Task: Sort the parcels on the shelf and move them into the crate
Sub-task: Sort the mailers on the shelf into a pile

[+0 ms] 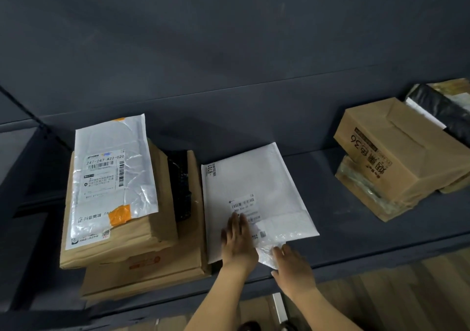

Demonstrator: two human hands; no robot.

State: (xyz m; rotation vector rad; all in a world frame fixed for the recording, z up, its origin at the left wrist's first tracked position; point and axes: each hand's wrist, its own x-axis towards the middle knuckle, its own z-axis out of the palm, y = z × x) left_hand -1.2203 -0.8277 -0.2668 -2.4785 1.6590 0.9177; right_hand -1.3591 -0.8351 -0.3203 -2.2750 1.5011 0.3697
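Observation:
A white padded mailer (254, 190) lies flat on the dark shelf (343, 234), in the middle. My left hand (237, 241) rests flat on its near part, fingers spread over the label. My right hand (292, 267) touches the crumpled near corner of the mailer at the shelf's front edge; whether it grips the corner is unclear. To the left stands a stack: a silver-white mailer (112, 178) on a brown parcel (152, 229), a black pouch (180, 185) beside it, and a flat cardboard box (152, 272) underneath. No crate is in view.
At the right, a cardboard box (396, 150) sits on a taped flat parcel (366, 195), with black and white bags (442, 109) behind it. A dark wall (229, 38) backs the shelf. Wooden floor (394, 295) shows below the shelf edge.

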